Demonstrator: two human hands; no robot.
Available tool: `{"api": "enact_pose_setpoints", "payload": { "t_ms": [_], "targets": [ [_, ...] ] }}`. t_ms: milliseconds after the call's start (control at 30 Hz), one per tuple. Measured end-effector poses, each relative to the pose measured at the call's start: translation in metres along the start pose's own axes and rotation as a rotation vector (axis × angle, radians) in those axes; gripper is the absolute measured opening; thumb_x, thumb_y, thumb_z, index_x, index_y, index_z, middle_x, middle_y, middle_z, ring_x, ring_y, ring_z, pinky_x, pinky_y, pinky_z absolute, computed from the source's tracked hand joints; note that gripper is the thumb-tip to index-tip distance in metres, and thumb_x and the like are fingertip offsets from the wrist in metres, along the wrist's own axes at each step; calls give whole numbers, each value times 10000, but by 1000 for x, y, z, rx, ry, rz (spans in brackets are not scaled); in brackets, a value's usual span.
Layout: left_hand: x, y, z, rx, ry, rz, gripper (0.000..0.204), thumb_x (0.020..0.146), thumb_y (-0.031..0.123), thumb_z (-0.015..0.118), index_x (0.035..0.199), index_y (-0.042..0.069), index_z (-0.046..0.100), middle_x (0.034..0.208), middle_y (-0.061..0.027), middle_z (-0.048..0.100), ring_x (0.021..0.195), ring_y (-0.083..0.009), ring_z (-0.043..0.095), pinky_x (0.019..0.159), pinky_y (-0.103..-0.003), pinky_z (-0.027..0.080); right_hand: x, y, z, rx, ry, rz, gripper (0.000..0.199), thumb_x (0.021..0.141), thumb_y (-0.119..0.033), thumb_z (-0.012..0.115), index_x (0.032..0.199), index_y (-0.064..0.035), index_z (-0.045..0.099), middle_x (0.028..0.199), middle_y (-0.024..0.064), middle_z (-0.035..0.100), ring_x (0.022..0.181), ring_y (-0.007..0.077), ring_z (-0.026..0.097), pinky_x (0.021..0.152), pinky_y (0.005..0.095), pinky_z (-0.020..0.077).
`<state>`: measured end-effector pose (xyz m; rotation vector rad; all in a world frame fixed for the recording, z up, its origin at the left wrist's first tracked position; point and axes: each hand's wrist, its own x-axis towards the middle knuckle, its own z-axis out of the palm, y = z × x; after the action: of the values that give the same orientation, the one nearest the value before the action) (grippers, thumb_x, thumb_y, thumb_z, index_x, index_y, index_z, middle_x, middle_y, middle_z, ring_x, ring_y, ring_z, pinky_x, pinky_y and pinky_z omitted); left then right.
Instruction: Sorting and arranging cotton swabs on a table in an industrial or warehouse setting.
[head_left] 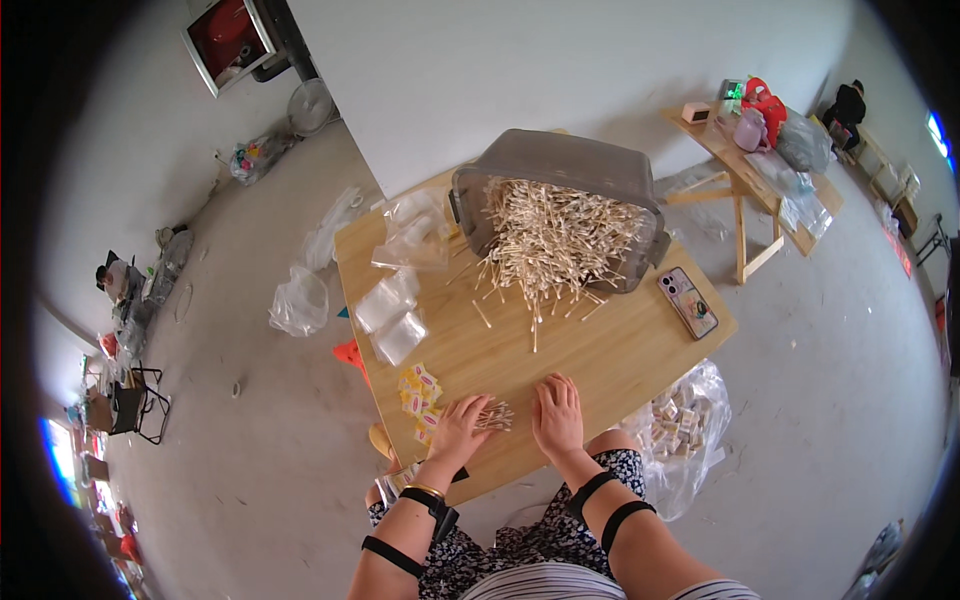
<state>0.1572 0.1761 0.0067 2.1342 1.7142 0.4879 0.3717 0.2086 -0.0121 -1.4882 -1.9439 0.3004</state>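
Note:
My left hand (pixel 458 426) is at the table's near edge, with its fingers curled against a small bundle of cotton swabs (pixel 495 417) whose tips point right. To its right, my right hand (pixel 558 418) rests on the tabletop, fingers stretched forward, with nothing visible in it. Beyond both hands a grey plastic bin (pixel 570 155) lies tipped on its side. A large heap of cotton swabs (pixel 560 232) spills from its mouth onto the wood. Just left of my left hand lie several yellow-and-white printed slips (pixel 418 392).
Clear plastic bags (pixel 392 312) are stacked on the left of the wooden table (pixel 620 350). A phone (pixel 688 303) lies near its right edge. Beside the table, a clear sack (pixel 685 430) holds small packs. Another table (pixel 735 165) stands back right; a person (pixel 847 112) sits beyond it.

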Motion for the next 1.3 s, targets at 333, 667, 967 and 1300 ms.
{"api": "enact_pose_setpoints", "payload": {
  "t_ms": [333,667,967,1300],
  "targets": [
    [-8,-17,-7,40,-28,141,459,780,183,779,1219,137,654,1221,-65,626,1071,-281,617,940,-415,517,0,-3,-3,-28,-34,-5,364,895,-221,621,1205,-32,595,1278,164,522,1323,346,436,1171,475,318],
    [-14,28,33,303,-90,90,857,900,437,647,1546,25,263,1615,-162,237,1517,-339,174,1229,-569,92,1,-1,-3,-34,-17,-7,363,897,-226,619,1210,-41,602,1271,173,528,1322,350,439,1171,477,318],
    [23,18,39,419,-7,-15,846,940,536,536,1573,60,240,1645,-154,184,1522,-365,152,1217,-599,92,0,-3,-2,-37,-31,-5,345,921,-239,601,1204,-42,609,1276,174,532,1323,344,442,1172,477,319],
    [-21,42,41,395,-107,39,868,936,540,546,1570,33,238,1643,-219,152,1520,-431,97,1202,-626,72,1,-2,-3,-53,-32,-17,349,919,-232,596,1211,-40,602,1288,177,523,1329,343,440,1174,479,316]
  ]
}}
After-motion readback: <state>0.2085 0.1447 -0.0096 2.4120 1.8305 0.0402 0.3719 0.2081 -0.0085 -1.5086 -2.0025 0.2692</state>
